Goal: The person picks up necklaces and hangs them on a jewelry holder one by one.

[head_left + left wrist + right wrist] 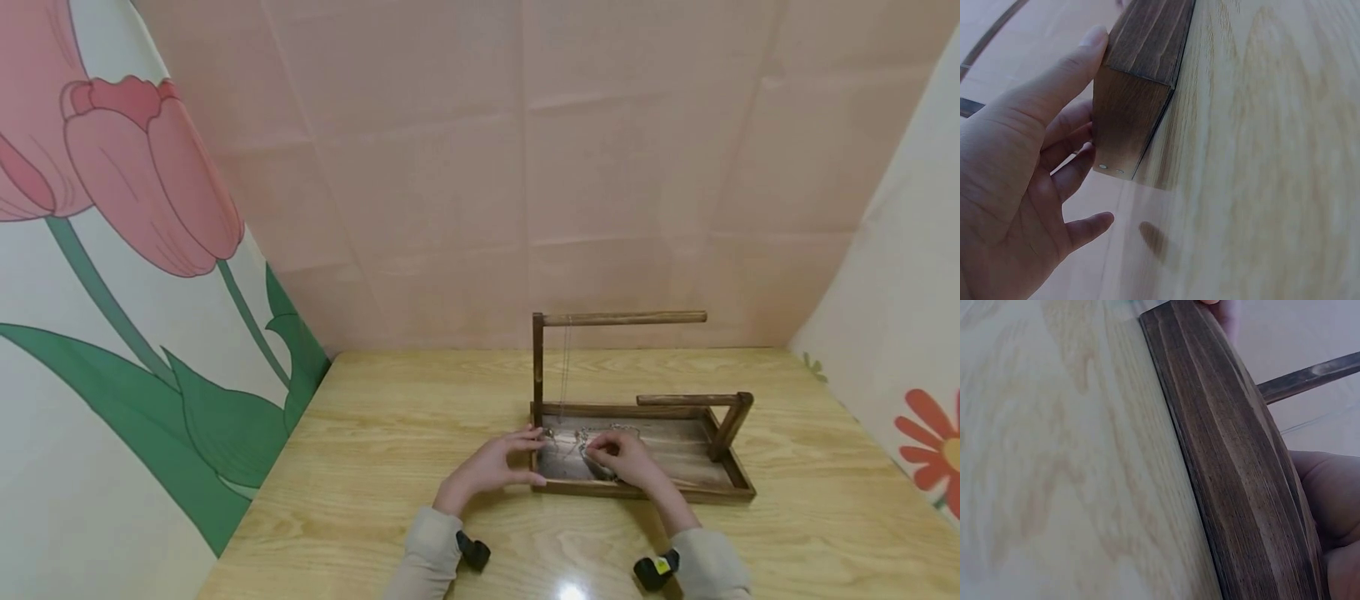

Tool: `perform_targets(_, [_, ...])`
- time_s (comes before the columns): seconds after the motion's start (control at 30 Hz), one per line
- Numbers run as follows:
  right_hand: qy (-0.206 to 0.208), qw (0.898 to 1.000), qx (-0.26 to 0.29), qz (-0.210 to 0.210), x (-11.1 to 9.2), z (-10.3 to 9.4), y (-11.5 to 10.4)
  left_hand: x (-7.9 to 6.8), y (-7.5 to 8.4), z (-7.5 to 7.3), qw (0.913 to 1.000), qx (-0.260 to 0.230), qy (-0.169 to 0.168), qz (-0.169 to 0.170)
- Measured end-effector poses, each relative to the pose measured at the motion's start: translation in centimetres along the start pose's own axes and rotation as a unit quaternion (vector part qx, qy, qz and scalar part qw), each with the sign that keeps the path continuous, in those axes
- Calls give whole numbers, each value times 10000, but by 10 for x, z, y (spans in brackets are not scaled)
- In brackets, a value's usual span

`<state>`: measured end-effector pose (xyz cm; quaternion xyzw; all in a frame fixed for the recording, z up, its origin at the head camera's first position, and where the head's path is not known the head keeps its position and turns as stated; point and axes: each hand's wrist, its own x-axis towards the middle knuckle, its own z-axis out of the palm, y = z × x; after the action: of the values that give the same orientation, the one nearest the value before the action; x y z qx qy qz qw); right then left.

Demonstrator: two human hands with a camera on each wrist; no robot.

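A dark wooden jewelry stand with a tray base (693, 467) sits on the table. My left hand (495, 462) rests at the tray's left end, with the thumb on the front corner and the other fingers spread along the end wall (1129, 119). Inside the tray, my right hand (626, 458) pinches a thin chain necklace (583, 440) between thumb and fingertips. More of the chain lies bunched on the tray floor around those fingers. In the right wrist view the tray's front wall (1229, 437) hides most of the right hand (1335, 494).
From the tall left post, an upper bar (630, 318) reaches right, and a fine chain (566, 367) hangs from it near the post. A lower bar (682, 400) extends left from the short right post (731, 425). A pale wood table (405, 408) lies beneath, with a pink backdrop (450, 208) behind.
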<state>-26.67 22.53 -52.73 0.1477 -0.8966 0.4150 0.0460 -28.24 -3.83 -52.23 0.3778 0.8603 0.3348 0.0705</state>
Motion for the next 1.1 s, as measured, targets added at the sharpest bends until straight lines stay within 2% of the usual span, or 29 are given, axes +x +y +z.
perform_targets(0.27, [22,9986,-336,400,0,3,-11,1,0,-1,10000,-2,16,42])
perform_targets(0.53, [203,9958,-664,601,3,8,-15,1,-1,-1,10000,-8,46,57])
perform_targets(0.87, [349,9929,-962,605,7,11,-17,1,1,-1,10000,32,32,66])
perform_targets(1.1, [329,9945,-896,421,5,10,-18,0,2,0,10000,34,17,8])
